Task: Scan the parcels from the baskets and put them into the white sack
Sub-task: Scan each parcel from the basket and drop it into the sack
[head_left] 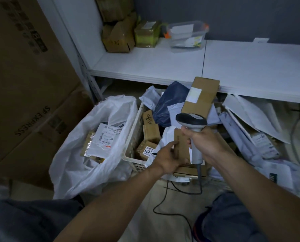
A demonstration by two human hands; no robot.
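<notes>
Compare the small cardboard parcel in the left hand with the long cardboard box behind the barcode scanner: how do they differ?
The left hand grips the small cardboard parcel; no hand holds the long cardboard box, which stands tilted, top near the shelf edge. The long cardboard box shows a white label; the small cardboard parcel's visible face shows none. The box looks clearly longer. Both are brown cardboard.

The sack (75,154) is glossy white; inside it lies a silvery foil parcel (89,145) with a white printed label. The basket (134,135) is cream with a fine lattice pattern. The small box (182,151) is plain brown cardboard. The scanner (191,119) is light grey with a black head, and its cable (201,186) is black. A mailer bag (168,103) is dark blue. The shelf (145,65) is white and the wall (250,18) is dark grey.
</notes>
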